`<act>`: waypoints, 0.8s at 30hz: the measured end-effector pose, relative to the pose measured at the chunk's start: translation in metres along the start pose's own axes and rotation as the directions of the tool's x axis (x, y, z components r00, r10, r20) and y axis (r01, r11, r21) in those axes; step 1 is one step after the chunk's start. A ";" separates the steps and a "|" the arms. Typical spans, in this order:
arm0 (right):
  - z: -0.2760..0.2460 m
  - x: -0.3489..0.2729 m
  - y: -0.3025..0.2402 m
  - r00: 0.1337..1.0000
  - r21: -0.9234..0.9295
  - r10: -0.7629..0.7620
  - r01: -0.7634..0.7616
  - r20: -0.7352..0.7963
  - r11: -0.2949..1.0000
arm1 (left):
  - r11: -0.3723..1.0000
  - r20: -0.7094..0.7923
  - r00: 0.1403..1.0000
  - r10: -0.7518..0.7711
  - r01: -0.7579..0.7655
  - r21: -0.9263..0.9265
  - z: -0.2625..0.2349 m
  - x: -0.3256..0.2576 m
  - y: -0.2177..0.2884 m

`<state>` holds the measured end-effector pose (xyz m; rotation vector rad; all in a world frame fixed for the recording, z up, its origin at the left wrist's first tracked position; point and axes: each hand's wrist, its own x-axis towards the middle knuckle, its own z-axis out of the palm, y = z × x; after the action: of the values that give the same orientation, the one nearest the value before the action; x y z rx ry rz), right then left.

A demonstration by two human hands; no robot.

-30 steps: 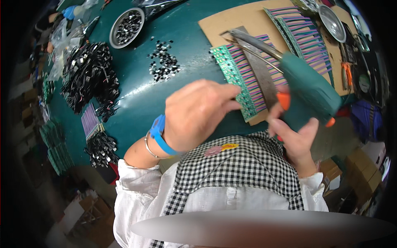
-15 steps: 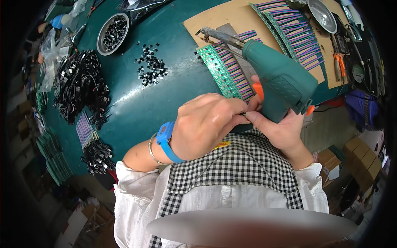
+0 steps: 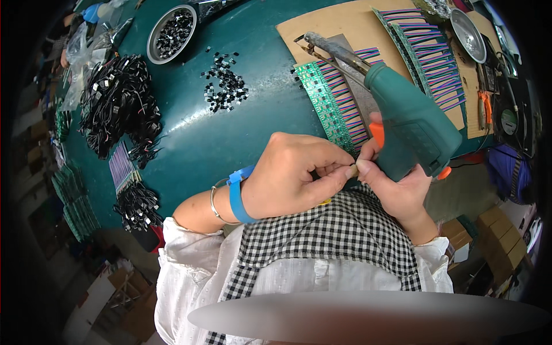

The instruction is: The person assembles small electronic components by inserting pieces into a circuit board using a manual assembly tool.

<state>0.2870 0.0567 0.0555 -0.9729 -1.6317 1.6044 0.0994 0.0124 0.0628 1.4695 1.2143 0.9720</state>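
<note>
My right hand [image 3: 399, 192] is closed round the handle of a green soldering gun [image 3: 411, 123] with an orange trigger. The gun's metal barrel reaches up and left over a strip of green circuit boards [image 3: 326, 103], which has rows of coloured wires [image 3: 348, 92]. My left hand [image 3: 296, 172] has thumb and forefinger pinched together, meeting the right thumb and forefinger just below the strip's near end. Whatever small piece lies between these fingertips is mostly hidden and too small to name.
Small black connectors lie in a loose pile [image 3: 224, 86], with more in a metal bowl [image 3: 150, 49]. Bundled black cables [image 3: 118, 103] are heaped at left. Cardboard [image 3: 299, 26] lies under the boards; a second wired board stack [image 3: 411, 54] and an orange-handled tool [image 3: 486, 109] are at right.
The view has shifted, so the table's contents appear farther right. Both hands stay fingertip to fingertip, and the left fingers have changed their pinch slightly. The soldering gun remains in the right hand.
</note>
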 end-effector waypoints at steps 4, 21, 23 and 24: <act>0.003 -0.002 -0.006 0.997 0.081 0.077 -0.075 -0.021 0.994 | 0.999 0.089 0.995 0.048 -0.047 -0.012 -0.012 0.002 -0.006; -0.028 -0.036 0.000 0.942 0.215 0.218 -0.164 -0.257 0.963 | 0.787 -0.014 0.844 -0.536 0.494 -0.370 -0.044 0.032 -0.064; -0.028 -0.036 0.000 0.942 0.213 0.221 -0.169 -0.254 0.962 | 0.787 -0.007 0.851 -0.525 0.482 -0.386 -0.044 0.032 -0.065; -0.028 -0.035 -0.001 0.941 0.212 0.223 -0.171 -0.254 0.962 | 0.794 -0.015 0.853 -0.522 0.479 -0.373 -0.044 0.032 -0.065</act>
<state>0.3290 0.0409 0.0598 -1.2298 -1.2032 1.6338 0.0492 0.0549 0.0097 0.7475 1.3369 0.8550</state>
